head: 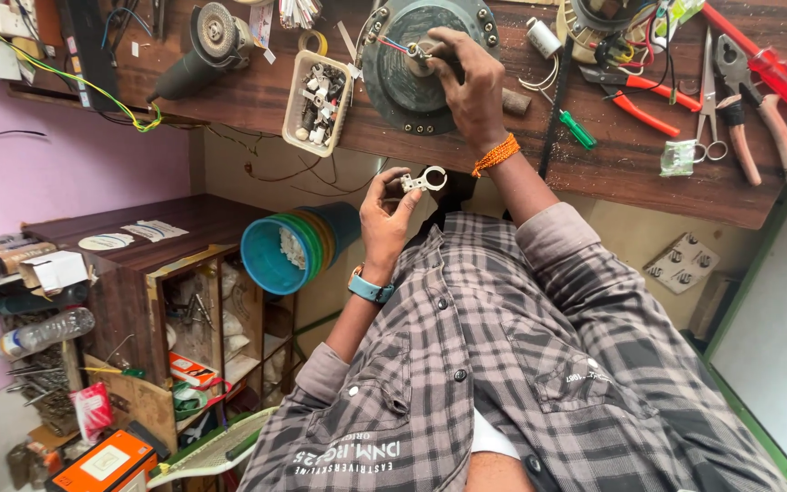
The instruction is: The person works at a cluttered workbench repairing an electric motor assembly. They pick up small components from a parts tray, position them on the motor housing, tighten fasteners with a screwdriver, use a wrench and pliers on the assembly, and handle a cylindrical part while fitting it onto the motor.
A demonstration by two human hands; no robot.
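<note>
1. The left hand [384,214], with a blue watch on its wrist, pinches a small metal bracket [424,179] with a ring-shaped end between thumb and fingertips. It holds the bracket in the air just nearer than the edge of the wooden bench [612,173].
2. The right hand [471,82], with an orange thread around its wrist, rests on a round grey motor housing [398,77] lying flat on the bench. Its fingers close around the short shaft at the centre.
3. Just left of the housing stands a white rectangular tray [319,100] of small metal parts. An angle grinder [198,50] lies farther left.
4. Right of the hand lie a green screwdriver [577,129], scissors [706,105], pliers [758,109] and a small clear packet [678,157].
5. On the dark cabinet [129,292] at left lie a round white label [107,241] and pale paper slips [157,230]. A small white carton [55,270] sits beside them.
6. Near the lower left corner are an orange box with a white label [107,460] and a red packet [93,408]. A clear plastic bottle [47,330] lies above them.
7. Stacked coloured tubs [289,251] lie on their side under the bench.
</note>
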